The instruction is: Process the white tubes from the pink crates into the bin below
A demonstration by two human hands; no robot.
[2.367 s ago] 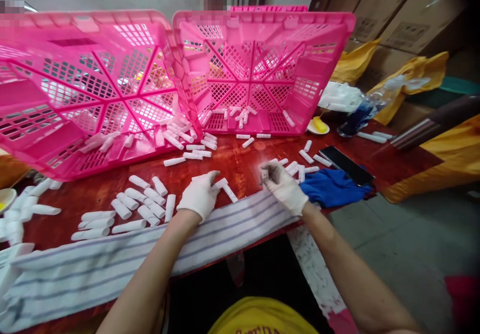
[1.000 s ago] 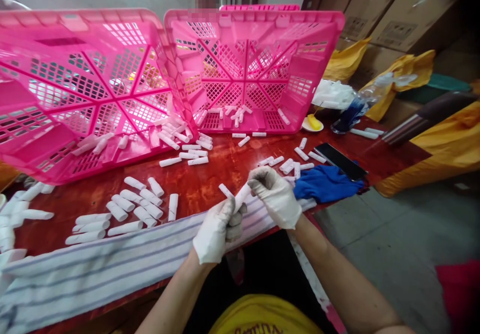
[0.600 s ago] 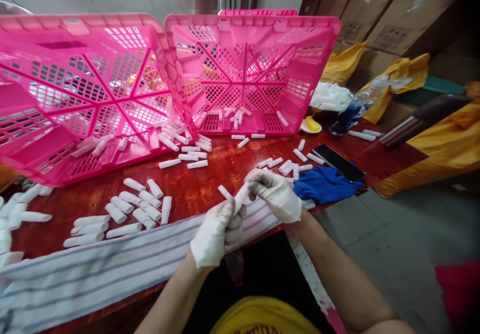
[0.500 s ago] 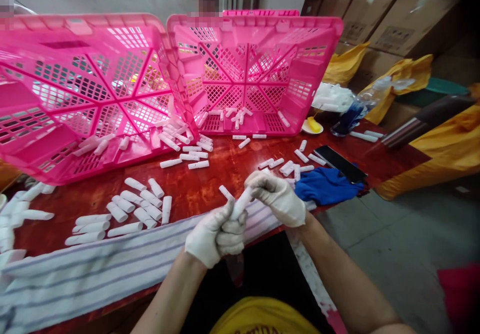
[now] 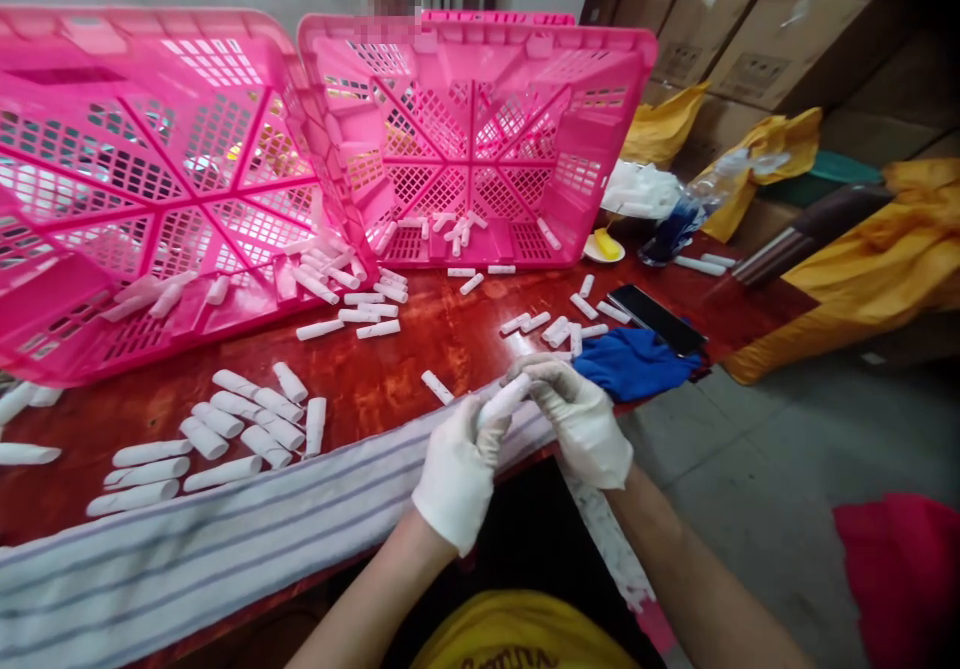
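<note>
Both my hands wear white gloves with greyish fingertips. My left hand (image 5: 463,469) is closed around the lower end of a white tube (image 5: 504,401) above the striped towel. At the tube's upper end, the fingers of my right hand (image 5: 581,411) pinch it. Just beyond my hands, a loose short white tube (image 5: 436,387) lies on the red table (image 5: 367,374). Several larger white tubes (image 5: 255,414) are grouped to the left, and several small ones (image 5: 555,329) lie near the blue cloth. The striped towel (image 5: 300,509) runs along the table's front edge.
Two pink crates (image 5: 472,161) stand tipped on their sides, tubes inside. A blue cloth (image 5: 637,361), a phone (image 5: 656,317), a bottle (image 5: 671,224), a small dish (image 5: 600,249) and a dark cylinder (image 5: 817,229) are at the right. Cartons (image 5: 787,39) are stacked behind; a person's head shows beyond the crates.
The view has shifted slightly, so the table's things appear farther left. My hands have turned the tube to a flatter tilt, still gripping it at both ends.
</note>
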